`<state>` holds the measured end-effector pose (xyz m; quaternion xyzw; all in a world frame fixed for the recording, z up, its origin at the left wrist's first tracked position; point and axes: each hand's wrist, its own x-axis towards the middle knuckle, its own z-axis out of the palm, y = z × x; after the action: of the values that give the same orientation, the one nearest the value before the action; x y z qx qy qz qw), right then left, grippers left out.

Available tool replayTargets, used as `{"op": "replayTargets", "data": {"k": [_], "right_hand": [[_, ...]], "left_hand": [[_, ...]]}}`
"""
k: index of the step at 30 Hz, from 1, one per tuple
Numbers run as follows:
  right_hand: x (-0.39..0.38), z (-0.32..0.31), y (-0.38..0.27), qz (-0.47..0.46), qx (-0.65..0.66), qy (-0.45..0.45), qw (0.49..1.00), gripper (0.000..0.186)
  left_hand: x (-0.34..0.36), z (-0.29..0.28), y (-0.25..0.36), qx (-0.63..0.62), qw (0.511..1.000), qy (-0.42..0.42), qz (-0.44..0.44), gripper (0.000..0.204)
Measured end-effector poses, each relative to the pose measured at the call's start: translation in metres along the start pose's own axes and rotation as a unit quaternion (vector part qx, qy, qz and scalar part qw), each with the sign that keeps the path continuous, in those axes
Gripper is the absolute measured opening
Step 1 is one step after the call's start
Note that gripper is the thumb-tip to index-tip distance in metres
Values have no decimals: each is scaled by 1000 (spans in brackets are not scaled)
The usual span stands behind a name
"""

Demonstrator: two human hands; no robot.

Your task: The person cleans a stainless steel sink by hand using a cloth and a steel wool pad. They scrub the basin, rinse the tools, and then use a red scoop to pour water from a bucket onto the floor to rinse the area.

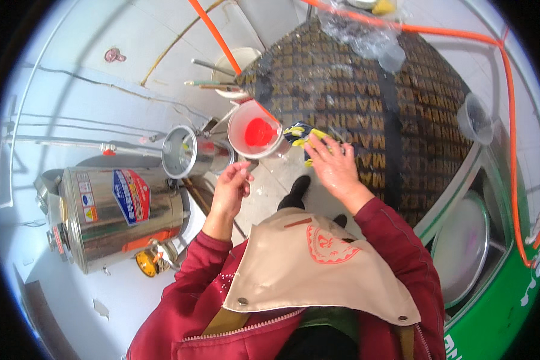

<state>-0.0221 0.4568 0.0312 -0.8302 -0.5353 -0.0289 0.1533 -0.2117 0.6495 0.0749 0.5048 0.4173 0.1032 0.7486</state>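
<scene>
My right hand (333,162), wet and with fingers spread, lies on black-and-yellow gloves (300,133) at the edge of a dark printed board (348,84). My left hand (234,189) is raised with its fingers curled and thumb near the index finger; whether anything small is between them is hidden. Just beyond it stands a translucent bucket (240,138) with something bright red (259,132) inside. To its left a steel pot (180,153) with a pale interior stands beside the wall.
A large steel cylinder (120,240) lies left. Behind are a white pail (228,63) with long handles, an orange hose (510,120), crumpled plastic (357,33) and a clear jug (477,117). A green unit (498,300) with a round tray (456,252) is right.
</scene>
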Motion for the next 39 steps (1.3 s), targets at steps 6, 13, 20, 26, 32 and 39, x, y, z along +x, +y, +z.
{"op": "replayTargets", "data": {"k": [6,13,20,26,32,39], "right_hand": [[147,48,-19,-38,14,34,999,43],[304,91,-26,104,48,23,993,40],[215,53,52,299,-50,69,951,37],[-56,-10,129,548,-277,3,789,46],[-259,-76,184,652,-380,-53,654,39],[-129,-89,144,584,-330,61,739,40]], "left_hand": [[71,-29,37,-16,999,0,-34,21],[153,-10,81,18,996,-87,12,24],[203,17,114,76,988,-126,49,24],[243,50,119,84,976,-194,54,21],[276,149,134,307,882,-273,229,32],[260,294,125,481,654,-269,519,58]]}}
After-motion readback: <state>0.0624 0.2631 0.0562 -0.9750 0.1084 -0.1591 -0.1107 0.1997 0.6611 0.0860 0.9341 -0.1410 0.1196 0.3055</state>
